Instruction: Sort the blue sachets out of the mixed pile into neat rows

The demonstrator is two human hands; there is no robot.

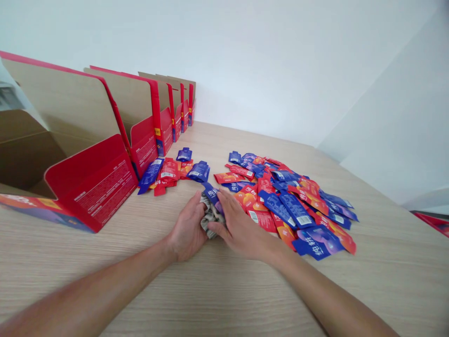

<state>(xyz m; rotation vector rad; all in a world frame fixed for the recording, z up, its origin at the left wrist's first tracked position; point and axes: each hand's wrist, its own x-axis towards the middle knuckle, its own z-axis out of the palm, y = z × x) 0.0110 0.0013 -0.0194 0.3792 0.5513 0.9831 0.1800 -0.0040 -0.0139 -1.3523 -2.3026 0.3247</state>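
A crumpled grey patterned cloth is between my hands, low over the table. My left hand is closed round its left side, with part of the fingers hidden. A blue pouch with white lettering lies against the cloth's upper edge. My right hand is closed over the pouch's right side, its thumb resting on the cloth. Right of that hand spreads a heap of flat blue and red-orange pouches. To the left lies a smaller group, including a red pouch and a blue pouch.
Several red cartons stand in a row along the left, with open tops; the nearest carton has its side flap raised. The light wooden table meets a white wall at the back. A red object shows at the right edge.
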